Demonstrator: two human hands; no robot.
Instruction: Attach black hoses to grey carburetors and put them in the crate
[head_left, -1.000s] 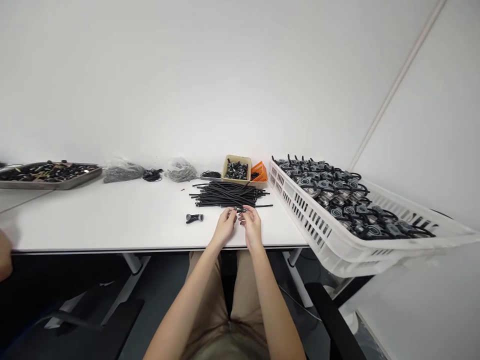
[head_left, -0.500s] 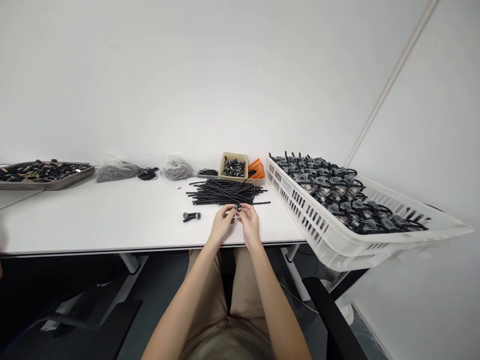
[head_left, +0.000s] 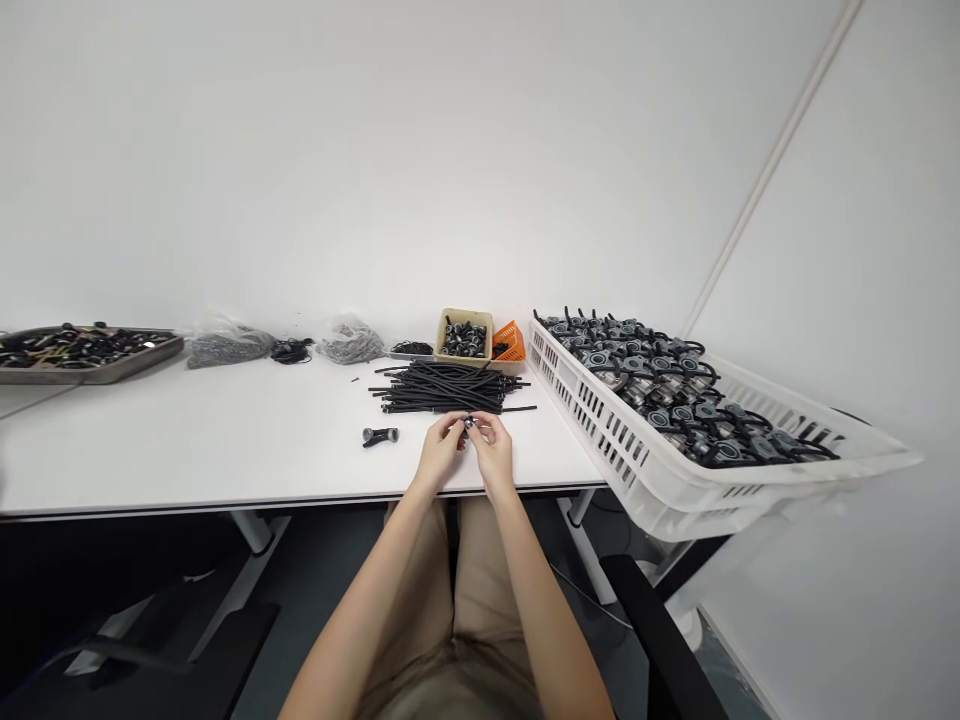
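My left hand (head_left: 437, 452) and my right hand (head_left: 492, 452) meet over the near edge of the white table (head_left: 225, 440). Both pinch a small dark and silvery part (head_left: 469, 423) between their fingertips. Just beyond the hands lies a pile of black tubes (head_left: 442, 387). A short black and grey piece (head_left: 379, 435) lies alone on the table to the left of my left hand.
A white slotted crate (head_left: 637, 450) full of grey and black assemblies stands at the right. Behind the tubes are a beige tub (head_left: 463, 338) of parts and an orange basket (head_left: 511, 341). Bags of small parts (head_left: 229, 345) and a metal tray (head_left: 82, 352) sit far left.
My hands have drawn closer together and lifted the small part slightly. The view has shifted a little to the right; another person's hand at the left edge is out of sight.
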